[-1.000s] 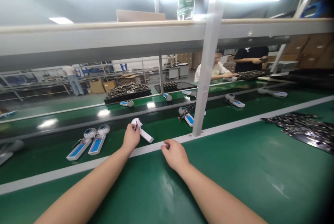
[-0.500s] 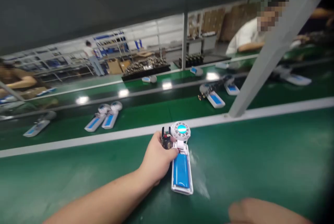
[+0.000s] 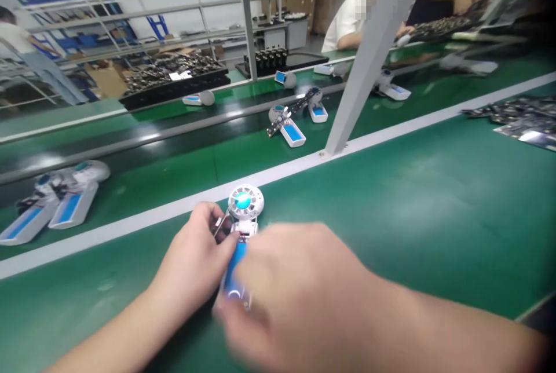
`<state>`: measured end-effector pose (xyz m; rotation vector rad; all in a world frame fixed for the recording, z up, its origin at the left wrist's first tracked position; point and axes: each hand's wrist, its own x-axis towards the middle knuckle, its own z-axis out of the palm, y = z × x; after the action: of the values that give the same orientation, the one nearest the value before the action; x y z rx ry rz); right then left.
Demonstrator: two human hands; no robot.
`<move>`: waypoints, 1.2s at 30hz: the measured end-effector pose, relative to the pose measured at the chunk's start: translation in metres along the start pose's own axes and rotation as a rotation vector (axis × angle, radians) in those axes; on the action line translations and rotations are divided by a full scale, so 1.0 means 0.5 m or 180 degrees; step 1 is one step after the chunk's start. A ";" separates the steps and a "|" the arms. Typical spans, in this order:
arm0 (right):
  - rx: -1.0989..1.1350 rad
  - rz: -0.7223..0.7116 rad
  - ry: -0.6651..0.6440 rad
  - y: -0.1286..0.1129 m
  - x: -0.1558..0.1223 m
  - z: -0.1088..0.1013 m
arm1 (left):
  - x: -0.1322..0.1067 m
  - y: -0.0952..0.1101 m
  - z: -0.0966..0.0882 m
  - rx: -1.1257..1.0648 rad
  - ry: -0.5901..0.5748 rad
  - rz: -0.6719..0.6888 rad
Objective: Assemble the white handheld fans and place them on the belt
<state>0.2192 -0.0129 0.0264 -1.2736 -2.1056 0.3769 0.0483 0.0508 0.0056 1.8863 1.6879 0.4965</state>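
My left hand is closed around the side of a white handheld fan, thumb near the neck. The fan's round head points away from me, and its opened handle shows a blue battery. Thin wires with a small white connector stick out by my left fingers. Over the lower handle lies my right hand, blurred, with thumb and fingers curled. It hides part of the handle, and whatever is inside its grip cannot be made out.
Beyond the pale rail, several similar fans lie on a green belt. A grey post rises from the rail. Circuit boards are piled at right. Co-workers are across the line, near trays of dark parts.
My right hand has come in from the lower right over the fan's handle. The black board beside my left fingers no longer shows. The view has turned right.
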 end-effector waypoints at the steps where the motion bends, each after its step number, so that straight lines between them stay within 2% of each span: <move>1: -0.0250 0.0277 -0.0172 0.013 0.025 -0.007 | 0.003 -0.001 0.001 -0.0126 -0.0048 0.0021; 4: -0.0526 0.1176 -0.0709 0.063 0.070 -0.005 | 0.009 0.004 0.004 -0.0326 0.0028 0.0015; 6: -0.0463 0.1416 -0.0718 0.089 0.078 0.012 | 0.009 0.006 0.007 -0.0365 0.0111 -0.0042; 10: -0.0206 0.1302 -0.0292 0.102 0.070 0.054 | 0.004 0.001 0.016 -0.0600 0.0145 -0.0040; 14: 0.0248 0.1010 0.0028 0.097 0.064 0.068 | 0.003 -0.007 0.027 -0.1084 0.0133 0.0096; 19: 0.0983 0.0217 -0.0392 0.116 0.069 0.058 | 0.015 -0.011 0.026 -0.1691 -0.0034 -0.0030; 21: 0.1098 0.0287 -0.0399 0.126 0.072 0.058 | 0.018 -0.012 0.024 -0.1824 -0.0046 -0.0073; 25: 0.1102 0.0882 -0.0098 0.129 0.069 0.074 | 0.011 -0.010 0.029 -0.2258 -0.0116 -0.0033; 28: 0.0999 0.1004 0.0153 0.116 0.065 0.089 | 0.002 -0.010 0.032 -0.1961 0.0017 0.0148; 32: 0.0725 0.0804 0.0374 0.088 0.063 0.094 | 0.000 -0.024 0.031 -0.0888 0.0452 0.0968; 36: 0.0585 0.1005 0.0343 0.068 0.063 0.089 | 0.001 -0.038 0.030 -0.0395 0.0613 0.1626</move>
<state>0.2032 0.0344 -0.0136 -1.4816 -1.7383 0.6089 0.0426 0.0498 -0.0180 2.2302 1.2337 0.9848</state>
